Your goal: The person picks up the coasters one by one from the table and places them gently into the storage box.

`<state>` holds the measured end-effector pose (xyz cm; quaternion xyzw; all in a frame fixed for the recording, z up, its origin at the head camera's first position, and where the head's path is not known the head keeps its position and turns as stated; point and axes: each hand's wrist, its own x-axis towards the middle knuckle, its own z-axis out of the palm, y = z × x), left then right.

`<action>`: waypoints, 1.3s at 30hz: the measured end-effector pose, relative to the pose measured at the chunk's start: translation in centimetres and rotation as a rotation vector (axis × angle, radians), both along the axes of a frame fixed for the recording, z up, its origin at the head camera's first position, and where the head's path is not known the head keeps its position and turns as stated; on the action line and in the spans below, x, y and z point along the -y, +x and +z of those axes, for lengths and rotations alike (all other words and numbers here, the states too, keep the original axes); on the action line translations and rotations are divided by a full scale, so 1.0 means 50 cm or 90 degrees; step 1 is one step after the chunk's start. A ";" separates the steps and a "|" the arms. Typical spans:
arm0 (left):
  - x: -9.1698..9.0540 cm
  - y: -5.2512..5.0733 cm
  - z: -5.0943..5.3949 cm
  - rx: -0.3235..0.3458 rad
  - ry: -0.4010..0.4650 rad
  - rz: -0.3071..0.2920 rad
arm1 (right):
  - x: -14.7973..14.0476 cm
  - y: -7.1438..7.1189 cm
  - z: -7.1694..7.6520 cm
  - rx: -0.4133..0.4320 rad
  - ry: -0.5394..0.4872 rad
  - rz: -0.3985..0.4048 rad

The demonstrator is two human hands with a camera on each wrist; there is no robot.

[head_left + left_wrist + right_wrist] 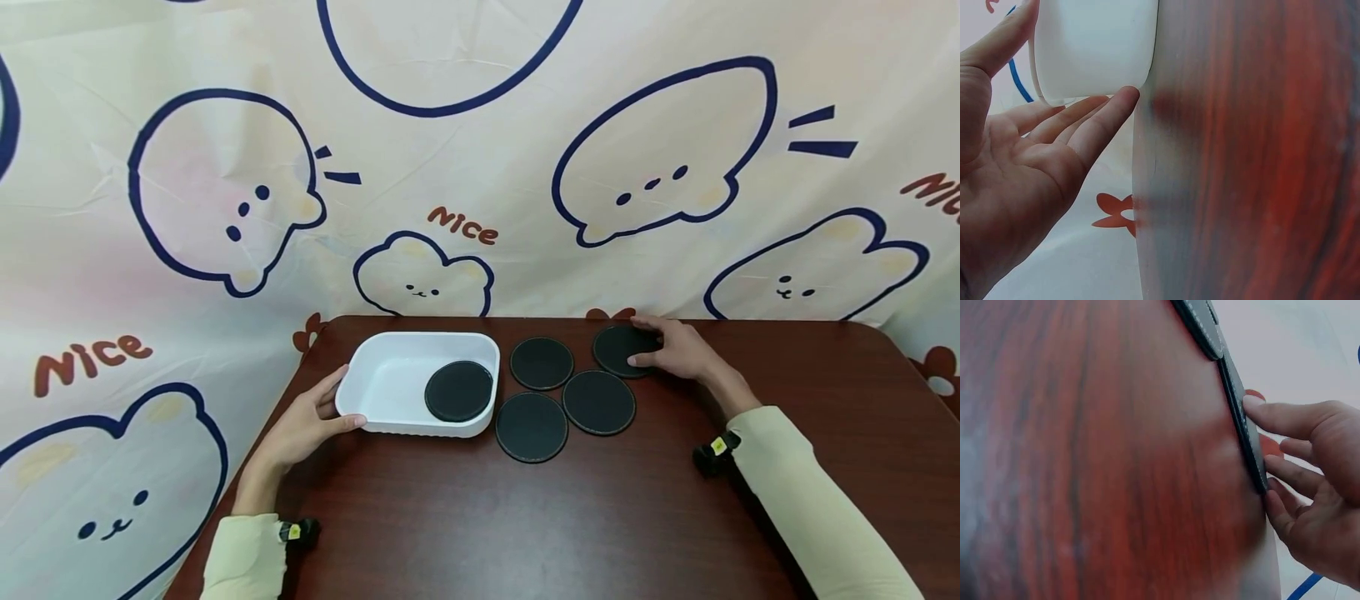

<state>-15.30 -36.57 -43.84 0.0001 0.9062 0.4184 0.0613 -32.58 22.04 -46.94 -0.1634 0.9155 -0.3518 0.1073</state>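
Observation:
A white plastic tray (390, 408) with rounded corners stands on the table, and one round black coaster (459, 392) lies inside at its right end. My left hand (307, 421) grips the tray's left end, thumb at the front corner and fingers along the side. In the left wrist view the fingertips (1127, 94) touch the white wall. At the back right, my right hand (681, 350) holds the right edge of a black coaster (621, 348) between thumb and fingers. This coaster (1244, 419) appears thin with pale edge stitching in the right wrist view and lies flat on the table.
More black coasters lie between the tray and my right hand: one at the back (542, 363), one in front (532, 427) and one in the middle (599, 403). The brown wooden table (570, 525) ends at a patterned cloth (525, 183) behind it.

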 end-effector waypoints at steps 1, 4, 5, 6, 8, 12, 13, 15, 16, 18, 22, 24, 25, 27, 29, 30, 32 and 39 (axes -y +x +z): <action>0.000 0.000 0.000 0.001 0.001 0.001 | 0.001 0.000 0.002 0.003 0.001 -0.001; -0.001 0.000 0.001 0.003 0.006 0.001 | 0.003 0.003 0.005 0.000 -0.005 -0.007; -0.002 0.000 0.001 0.004 0.006 0.000 | 0.002 0.004 0.006 -0.002 -0.010 -0.011; -0.002 0.000 0.002 0.004 0.007 0.000 | 0.003 0.004 0.006 -0.004 -0.017 -0.018; -0.002 0.000 0.002 0.002 0.008 -0.001 | 0.002 0.006 0.007 -0.015 -0.026 -0.031; -0.001 0.001 0.001 -0.002 0.008 -0.003 | -0.004 0.010 0.006 -0.029 -0.044 -0.069; 0.000 0.001 0.000 -0.003 0.009 -0.003 | -0.005 0.011 0.006 -0.030 -0.046 -0.077; 0.000 0.001 0.000 -0.003 0.009 -0.004 | -0.008 0.013 0.007 -0.027 -0.050 -0.090; 0.000 0.001 0.000 -0.003 0.010 -0.003 | -0.009 0.014 0.007 -0.026 -0.049 -0.094; 0.000 0.000 0.000 -0.002 0.009 -0.002 | -0.010 0.016 0.010 -0.029 -0.049 -0.098; -0.001 0.000 0.001 -0.001 0.009 0.002 | -0.009 0.017 0.016 -0.050 -0.054 -0.105; -0.001 0.000 0.001 0.000 0.009 0.003 | -0.009 0.017 0.017 -0.058 -0.061 -0.110; -0.002 0.000 0.001 0.000 0.010 0.003 | -0.009 0.017 0.018 -0.059 -0.064 -0.112; -0.002 0.000 0.001 0.001 0.010 0.004 | -0.010 0.018 0.019 -0.059 -0.072 -0.116; -0.002 0.001 0.001 0.001 0.010 0.005 | -0.011 0.021 0.020 -0.057 -0.080 -0.123; -0.002 0.001 0.001 0.001 0.010 0.005 | -0.012 0.022 0.021 -0.056 -0.082 -0.127; -0.002 0.000 0.001 0.000 0.009 0.005 | -0.014 0.027 0.023 -0.051 -0.090 -0.135; -0.001 0.000 0.000 -0.002 0.008 0.004 | -0.027 0.044 0.024 -0.021 -0.148 -0.169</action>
